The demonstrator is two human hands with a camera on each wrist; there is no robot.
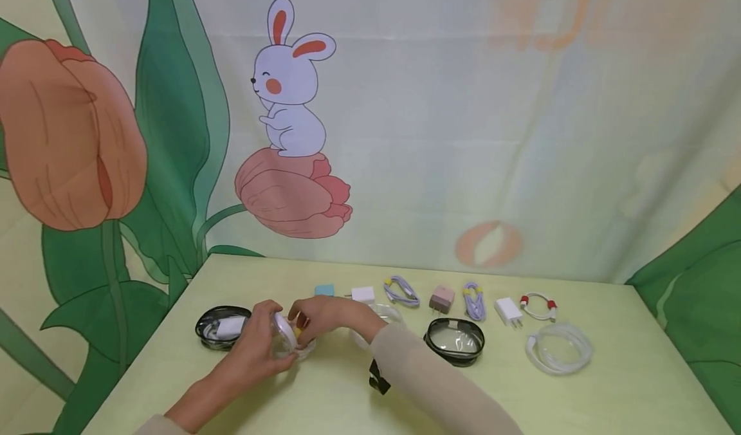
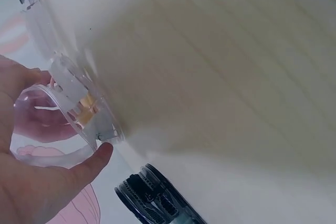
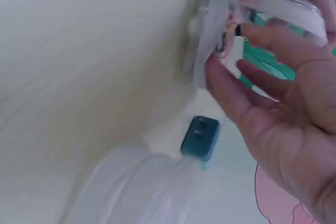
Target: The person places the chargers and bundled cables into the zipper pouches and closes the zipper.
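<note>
My left hand (image 1: 249,345) grips a clear round case (image 1: 283,345) with its lid raised, near the table's left side. Fingers of my right hand (image 1: 324,316) reach into this case, pinching at a cable with a yellow band (image 1: 299,333). In the left wrist view, something whitish (image 2: 68,80) and the yellow band (image 2: 86,109) show through the clear wall. Behind that wall my right fingers are partly visible. In the right wrist view, the right hand (image 3: 283,82) has its thumb and fingers around the case's opening; the contents are blurred.
A black-rimmed case (image 1: 222,327) holding a white item lies left. Behind are a blue charger (image 1: 324,289), white charger (image 1: 363,295), purple cables (image 1: 402,291) and pink charger (image 1: 442,298). Rightward are another black-rimmed case (image 1: 454,342), white charger (image 1: 508,311), red-ended cable (image 1: 538,306) and clear case (image 1: 559,349).
</note>
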